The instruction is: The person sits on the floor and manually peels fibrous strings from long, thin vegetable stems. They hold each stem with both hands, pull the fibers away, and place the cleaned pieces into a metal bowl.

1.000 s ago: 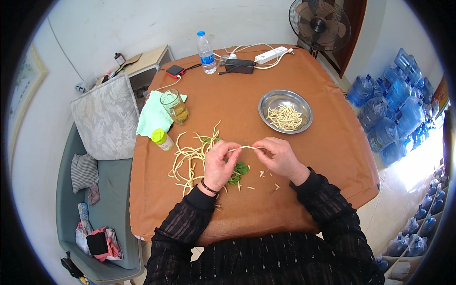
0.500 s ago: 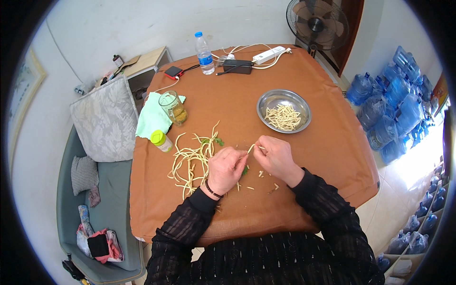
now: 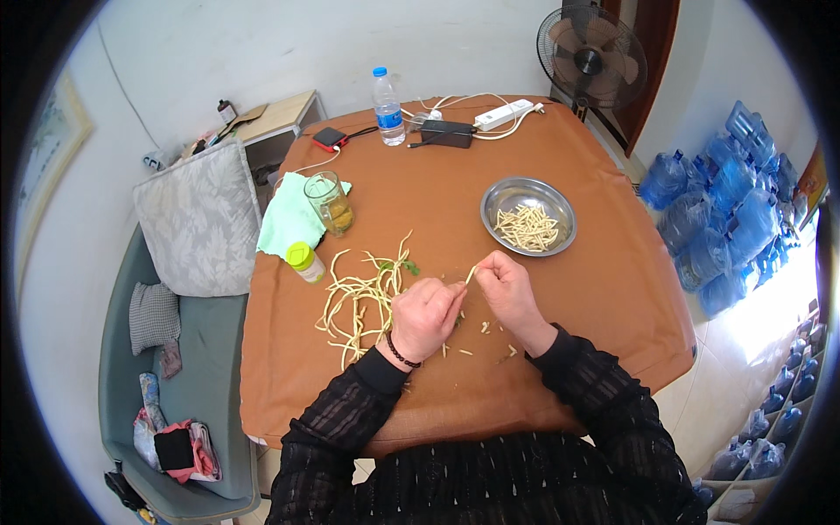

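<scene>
Between my two hands, over the near middle of the brown-covered table, a pale long bean (image 3: pixel 472 275) is stretched. My left hand (image 3: pixel 425 313) is closed on one end of it, next to a loose heap of long beans (image 3: pixel 353 297). The other end is pinched by the fingers of my right hand (image 3: pixel 507 289). Just beyond the right hand stands a round metal bowl (image 3: pixel 493 213) holding many short bean pieces (image 3: pixel 528 229). A few bean scraps (image 3: pixel 486 328) lie on the table below my hands.
Left of the beans are a green-lidded jar (image 3: pixel 304 261), a glass mug (image 3: pixel 329 203) and a mint cloth (image 3: pixel 284 222). Along the far edge stand a water bottle (image 3: pixel 388 109), a black adapter (image 3: pixel 447 133) and a white power strip (image 3: pixel 503 115). Large blue water jugs (image 3: pixel 731 201) are piled at right.
The whole view has shifted slightly, with the table lower in the picture. Both hands still grip the long bean, which now stands more upright between the fingers.
</scene>
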Demonstrator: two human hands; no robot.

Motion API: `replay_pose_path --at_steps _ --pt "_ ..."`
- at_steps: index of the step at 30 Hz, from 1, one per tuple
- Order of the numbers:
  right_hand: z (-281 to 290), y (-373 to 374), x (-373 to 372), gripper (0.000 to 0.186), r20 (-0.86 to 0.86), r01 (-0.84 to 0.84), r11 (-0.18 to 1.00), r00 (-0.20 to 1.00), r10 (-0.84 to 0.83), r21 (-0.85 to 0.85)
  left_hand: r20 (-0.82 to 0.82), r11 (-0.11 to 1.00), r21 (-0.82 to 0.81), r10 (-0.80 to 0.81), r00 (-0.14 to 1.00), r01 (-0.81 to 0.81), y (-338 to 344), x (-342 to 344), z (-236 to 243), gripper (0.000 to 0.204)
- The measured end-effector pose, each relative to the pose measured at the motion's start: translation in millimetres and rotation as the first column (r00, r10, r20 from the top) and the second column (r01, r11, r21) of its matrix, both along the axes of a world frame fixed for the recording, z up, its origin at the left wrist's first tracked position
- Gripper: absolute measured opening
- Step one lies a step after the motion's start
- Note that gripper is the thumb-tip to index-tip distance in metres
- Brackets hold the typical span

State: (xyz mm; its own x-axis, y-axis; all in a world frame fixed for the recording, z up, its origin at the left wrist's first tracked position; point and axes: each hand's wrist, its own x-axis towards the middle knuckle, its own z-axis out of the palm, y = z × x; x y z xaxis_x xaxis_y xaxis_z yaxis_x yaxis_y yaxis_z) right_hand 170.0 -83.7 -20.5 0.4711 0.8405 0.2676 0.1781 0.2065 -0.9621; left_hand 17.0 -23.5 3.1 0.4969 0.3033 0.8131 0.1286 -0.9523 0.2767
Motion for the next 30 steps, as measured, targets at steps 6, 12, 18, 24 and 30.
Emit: replay_pose_path --at_steps 6,12,18,24,30 --pt "1.7 6.1 16.6 0.012 -0.527 -0.042 0.999 0.848 0.054 0.035 -0.024 0.998 0.064 -0.012 1.000 0.014 -2.7 -2.7 0.8 0.011" --pt "14.3 -3.0 61.7 0.014 -0.694 -0.186 0.966 0.672 0.258 0.179 0.096 0.895 -0.445 0.019 0.995 0.026 7.5 -4.9 -1.3 0.009" --pt "8.2 -4.7 26.4 0.016 -0.602 -0.463 0.886 0.704 0.377 0.013 0.209 0.648 -0.739 -0.044 0.977 0.187 16.5 -5.7 -21.0 0.012" --pt "2.8 -4.7 17.9 0.023 -0.691 -0.481 0.877 0.633 0.349 0.002 0.228 0.396 -0.879 -0.142 0.963 0.267 13.4 -9.3 -19.4 0.021" --pt "4.5 -7.3 14.2 0.023 -0.428 -0.459 0.884 0.819 0.382 -0.089 0.244 0.393 -0.877 -0.134 0.961 0.277 7.1 -4.6 -18.3 0.020"
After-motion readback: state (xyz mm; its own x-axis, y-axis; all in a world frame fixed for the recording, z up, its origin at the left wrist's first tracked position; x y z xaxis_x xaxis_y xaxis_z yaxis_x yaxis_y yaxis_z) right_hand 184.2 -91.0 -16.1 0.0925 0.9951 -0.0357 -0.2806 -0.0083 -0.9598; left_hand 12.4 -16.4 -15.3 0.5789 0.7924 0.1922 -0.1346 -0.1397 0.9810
